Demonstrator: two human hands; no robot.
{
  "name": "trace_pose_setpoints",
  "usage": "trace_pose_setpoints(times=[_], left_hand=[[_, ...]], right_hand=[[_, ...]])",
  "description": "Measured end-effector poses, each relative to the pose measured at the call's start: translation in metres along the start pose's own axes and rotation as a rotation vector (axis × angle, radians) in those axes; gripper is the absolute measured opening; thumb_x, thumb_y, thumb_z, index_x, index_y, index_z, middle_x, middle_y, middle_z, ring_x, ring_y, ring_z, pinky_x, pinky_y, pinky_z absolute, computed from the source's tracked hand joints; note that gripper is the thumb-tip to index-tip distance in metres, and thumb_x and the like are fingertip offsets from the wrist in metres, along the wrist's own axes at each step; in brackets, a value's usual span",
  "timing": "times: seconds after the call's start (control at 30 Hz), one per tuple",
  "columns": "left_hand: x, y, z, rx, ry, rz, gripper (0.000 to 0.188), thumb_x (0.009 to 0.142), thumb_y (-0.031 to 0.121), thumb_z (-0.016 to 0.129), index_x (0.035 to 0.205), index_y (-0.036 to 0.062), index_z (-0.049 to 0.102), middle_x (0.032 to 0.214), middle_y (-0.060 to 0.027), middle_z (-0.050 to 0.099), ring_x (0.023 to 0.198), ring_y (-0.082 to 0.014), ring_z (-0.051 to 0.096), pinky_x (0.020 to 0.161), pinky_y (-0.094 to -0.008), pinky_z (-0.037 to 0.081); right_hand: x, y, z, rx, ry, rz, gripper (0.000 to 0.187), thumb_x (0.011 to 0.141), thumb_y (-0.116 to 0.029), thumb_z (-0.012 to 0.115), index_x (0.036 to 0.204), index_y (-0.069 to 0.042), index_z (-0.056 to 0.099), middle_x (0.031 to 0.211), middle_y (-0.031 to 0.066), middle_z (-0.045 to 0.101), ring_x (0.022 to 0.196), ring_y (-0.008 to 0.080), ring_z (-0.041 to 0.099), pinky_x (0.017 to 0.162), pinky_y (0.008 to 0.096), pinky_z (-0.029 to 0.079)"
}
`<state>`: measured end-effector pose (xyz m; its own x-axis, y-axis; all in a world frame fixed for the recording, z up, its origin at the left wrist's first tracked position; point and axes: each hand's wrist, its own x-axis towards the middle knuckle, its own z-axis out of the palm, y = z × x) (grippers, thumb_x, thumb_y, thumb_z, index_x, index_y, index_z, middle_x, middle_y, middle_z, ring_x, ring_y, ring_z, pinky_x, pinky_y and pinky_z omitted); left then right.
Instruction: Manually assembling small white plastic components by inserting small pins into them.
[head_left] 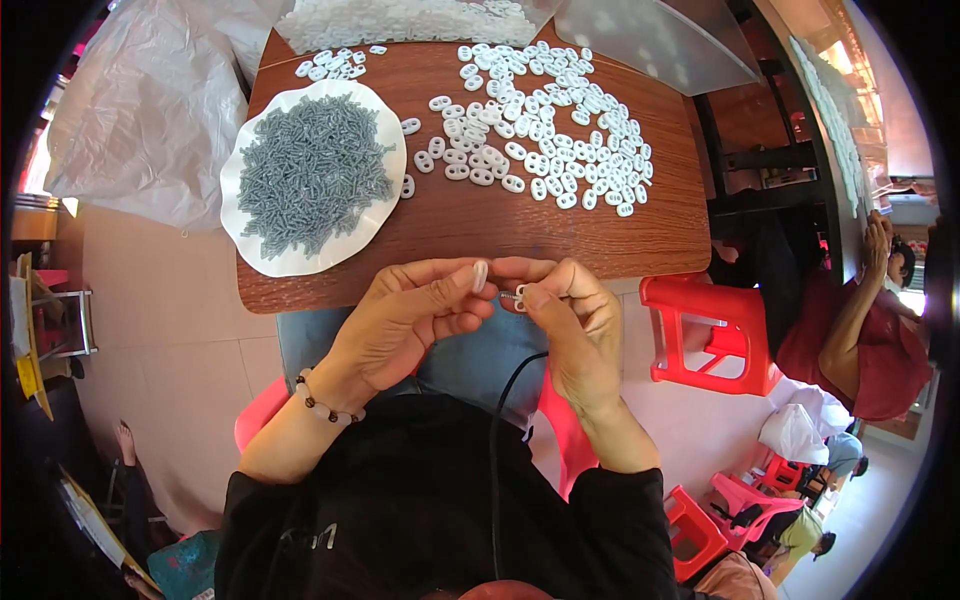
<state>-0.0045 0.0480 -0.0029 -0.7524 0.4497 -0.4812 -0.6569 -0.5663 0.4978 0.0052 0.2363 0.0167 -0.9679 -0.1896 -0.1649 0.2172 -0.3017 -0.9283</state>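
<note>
Head view, looking straight down: the two bare hands meet just off the near edge of the wooden table, over the lap. The left hand pinches a small white oval piece between thumb and forefinger, the digits closed on it; the piece stands on edge, its long axis running roughly from 12 to 6 o'clock. The right hand lies at 3 o'clock from that piece, just beside it, its thumb and forefinger closed on a small grey screw-like part whose long axis seems to run from 9 to 3 o'clock, one end toward the left hand. The two held parts sit near each other but do not appear to touch; the grey part lies at about 4 o'clock from the white piece. Both hands are equally near the meeting point. How deep either part sits in the fingers is too small to tell. At 11 o'clock from the hands a white scalloped plate holds a heap of grey screws. At 12 to 1 o'clock a wide scatter of white oval pieces covers the table, well apart from the fingers. A beaded bracelet circles the left wrist, and a black cord runs down between the forearms. A red plastic stool stands at 3 o'clock.
</note>
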Motion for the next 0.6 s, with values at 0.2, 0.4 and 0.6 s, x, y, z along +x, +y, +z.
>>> trace_pose_setpoints(times=[0.2,0.4,0.6], left_hand=[[-0.005,-0.007,-0.002,-0.003,-0.024,-0.015,0.027,0.093,0.02,0.062,0.111,0.0002,0.064,0.097,-0.0072,0.068,0.085,-0.0108,0.064,0.075,-0.0231,0.052],[-0.008,-0.009,0.0,0.049,-0.029,0.039,0.024,0.092,0.02,0.062,0.106,0.0004,0.067,0.095,-0.0067,0.069,0.085,-0.0104,0.064,0.076,-0.0237,0.052],[-0.009,-0.01,0.003,0.102,-0.01,0.091,0.025,0.092,0.02,0.063,0.106,-0.0002,0.067,0.095,-0.0069,0.069,0.085,-0.0116,0.064,0.076,-0.0245,0.052]], right_hand=[[-0.003,0.006,0.008,-0.088,0.028,-0.089,0.009,0.091,-0.004,0.057,0.083,-0.003,0.055,0.121,0.0236,0.058,0.1,0.0192,0.062,0.089,0.0331,0.049],[-0.004,0.006,0.01,-0.056,0.0,-0.07,0.008,0.092,-0.004,0.057,0.085,-0.002,0.055,0.12,0.0249,0.058,0.099,0.0185,0.062,0.088,0.0318,0.049],[-0.004,0.005,0.01,-0.077,-0.008,-0.084,0.008,0.092,-0.003,0.057,0.085,-0.002,0.055,0.117,0.0249,0.06,0.098,0.0171,0.062,0.087,0.0308,0.05]])
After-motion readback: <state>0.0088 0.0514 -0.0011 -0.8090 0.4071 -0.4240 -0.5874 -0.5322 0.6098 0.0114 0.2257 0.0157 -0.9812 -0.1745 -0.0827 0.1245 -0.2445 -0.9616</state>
